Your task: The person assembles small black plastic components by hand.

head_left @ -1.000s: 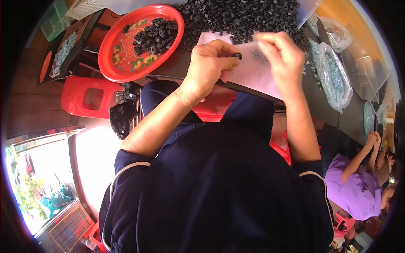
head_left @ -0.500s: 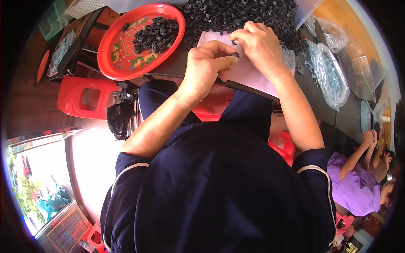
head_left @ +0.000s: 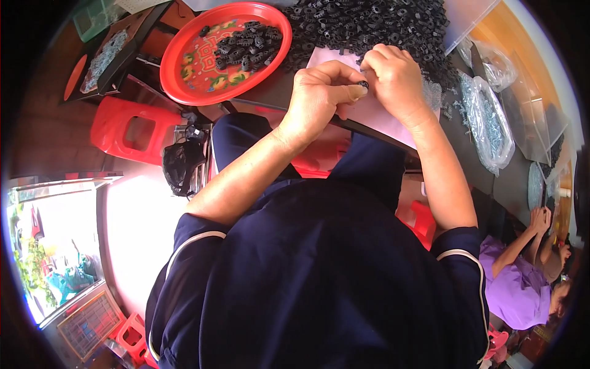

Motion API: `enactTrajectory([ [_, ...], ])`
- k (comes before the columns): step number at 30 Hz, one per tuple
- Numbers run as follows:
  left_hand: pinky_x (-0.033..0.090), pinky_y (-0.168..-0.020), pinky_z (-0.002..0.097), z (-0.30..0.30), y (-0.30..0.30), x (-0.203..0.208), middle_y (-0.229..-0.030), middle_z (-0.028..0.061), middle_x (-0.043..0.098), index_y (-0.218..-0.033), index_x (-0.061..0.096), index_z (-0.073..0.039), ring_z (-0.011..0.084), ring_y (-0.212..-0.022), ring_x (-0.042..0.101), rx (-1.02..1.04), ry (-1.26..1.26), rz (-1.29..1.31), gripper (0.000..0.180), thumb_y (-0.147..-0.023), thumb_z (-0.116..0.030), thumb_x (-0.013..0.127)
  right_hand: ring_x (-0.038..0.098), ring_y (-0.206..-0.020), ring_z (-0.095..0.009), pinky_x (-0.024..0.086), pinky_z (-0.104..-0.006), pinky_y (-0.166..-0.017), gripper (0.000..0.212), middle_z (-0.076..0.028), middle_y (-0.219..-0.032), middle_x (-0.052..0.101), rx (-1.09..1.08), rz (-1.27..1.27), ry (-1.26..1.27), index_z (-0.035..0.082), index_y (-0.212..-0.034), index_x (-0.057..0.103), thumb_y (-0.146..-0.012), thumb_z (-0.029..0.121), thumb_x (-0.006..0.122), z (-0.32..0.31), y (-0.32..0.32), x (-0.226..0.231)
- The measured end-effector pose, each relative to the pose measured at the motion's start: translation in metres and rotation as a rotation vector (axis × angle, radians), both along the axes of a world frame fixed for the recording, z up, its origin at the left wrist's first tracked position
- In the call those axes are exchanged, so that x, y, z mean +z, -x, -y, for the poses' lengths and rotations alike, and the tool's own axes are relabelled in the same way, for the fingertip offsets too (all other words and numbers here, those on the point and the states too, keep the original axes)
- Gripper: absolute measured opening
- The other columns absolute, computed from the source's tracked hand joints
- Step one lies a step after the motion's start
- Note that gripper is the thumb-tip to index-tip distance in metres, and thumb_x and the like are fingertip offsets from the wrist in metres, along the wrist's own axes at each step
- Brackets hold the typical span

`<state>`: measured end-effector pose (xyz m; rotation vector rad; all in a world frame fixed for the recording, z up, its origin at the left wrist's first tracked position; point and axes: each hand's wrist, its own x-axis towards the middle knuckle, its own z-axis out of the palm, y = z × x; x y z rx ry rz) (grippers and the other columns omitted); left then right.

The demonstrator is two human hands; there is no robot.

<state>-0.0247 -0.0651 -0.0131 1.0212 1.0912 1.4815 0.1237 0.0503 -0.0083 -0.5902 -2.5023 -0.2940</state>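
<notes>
My left hand pinches a small black plastic part between thumb and forefinger, above a pink sheet at the table's near edge. Close beside it, my right hand is closed, its fingertips pressed together and bent down toward the sheet. Whatever it may hold is hidden behind the fingers. Beyond both hands spreads a large heap of black plastic parts. To the left, a red round tray with a printed floral pattern bears a pile of black pieces.
Clear bags with pale bluish small pieces lie on the right of the dark table. Red stools stand below at left, beside a black bag. A co-worker in a purple top sits at far right.
The whole view has shifted, carrying the tray and table slightly rightward. My left hand keeps its pinch on the black part; the dark piece seen at my right fingertips is out of sight now.
</notes>
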Motion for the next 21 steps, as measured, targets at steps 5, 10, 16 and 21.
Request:
enactTrajectory([
  [5,0.048,-0.053,0.0219,-0.003,-0.003,0.0,-0.075,0.0029,0.064,-0.092,0.068,0.002,0.0074,-0.061,0.058,-0.008,0.023,-0.004,0.01,-0.084,-0.003,0.07,0.062,-0.077,-0.024,0.047,-0.0372,-0.067,0.011,-0.003,-0.076,0.059,0.039,-0.114,0.065,0.01,-0.075,0.06,-0.07,0.004,0.067,0.0,0.002,0.0],
  [10,0.047,-0.053,0.0213,0.001,-0.002,0.001,-0.074,0.0033,0.064,-0.093,0.068,0.002,0.0072,-0.06,0.057,-0.012,0.043,-0.087,0.012,-0.083,-0.003,0.07,0.063,-0.081,-0.026,0.05,-0.0399,-0.069,0.009,-0.003,-0.078,0.061,0.035,-0.206,0.243,0.009,-0.077,0.062,-0.072,0.002,0.066,-0.001,0.004,0.004],
  [16,0.045,-0.052,0.0202,0.003,-0.006,0.0,-0.073,0.0009,0.065,-0.092,0.068,0.001,0.0047,-0.057,0.054,-0.007,0.039,-0.221,0.013,-0.081,-0.004,0.072,0.063,-0.083,-0.026,0.05,-0.0393,-0.072,0.01,-0.004,-0.081,0.062,0.014,-0.115,0.237,0.012,-0.081,0.067,-0.074,0.005,0.065,-0.003,0.004,0.018],
  [21,0.045,-0.052,0.02,0.002,-0.005,-0.005,-0.074,0.0001,0.065,-0.092,0.069,-0.001,0.0041,-0.057,0.053,-0.033,0.01,-0.159,0.013,-0.08,-0.005,0.073,0.063,-0.085,-0.025,0.048,-0.0387,-0.076,0.012,-0.005,-0.086,0.062,0.038,0.152,0.126,0.012,-0.082,0.068,-0.073,0.005,0.064,-0.006,0.006,0.015],
])
